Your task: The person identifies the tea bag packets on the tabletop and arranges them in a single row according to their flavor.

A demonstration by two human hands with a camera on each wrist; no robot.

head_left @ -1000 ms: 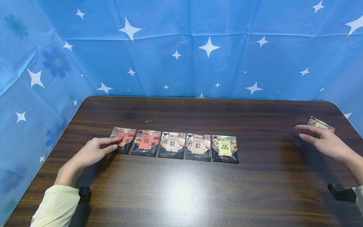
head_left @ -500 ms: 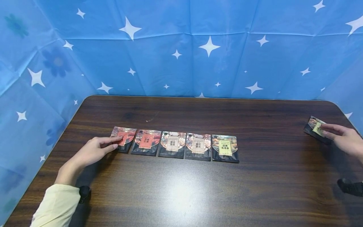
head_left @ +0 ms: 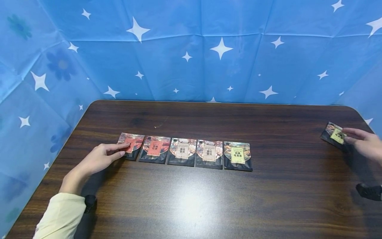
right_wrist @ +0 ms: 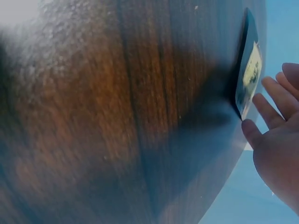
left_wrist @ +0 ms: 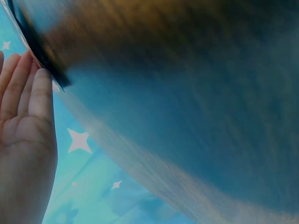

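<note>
Several flat tea sachets lie in a row on the table in the head view. My left hand [head_left: 94, 162] rests its fingertips on the leftmost, a red-labelled sachet [head_left: 137, 137]. Beside it come another red-labelled sachet [head_left: 155, 149], two pale floral ones, a near sachet [head_left: 181, 151] and a farther sachet [head_left: 209, 154], then a yellow-green-labelled sachet [head_left: 237, 156]. At the far right, my right hand [head_left: 367, 143] has its fingertips at the right edge of a separate, tilted yellow-green-labelled sachet [head_left: 332, 134]. In the right wrist view, loosely extended fingers are beside this sachet [right_wrist: 250, 70].
The dark wooden table [head_left: 286, 199] has rounded back corners and a bright glare spot near its front middle. A blue curtain [head_left: 167, 23] with white stars stands behind and beside it. A dark strap [head_left: 369, 192] is at the right wrist.
My right hand has moved right, uncovering more of the far-right sachet, then drawn slightly off its label. The left hand and the row have stayed in place.
</note>
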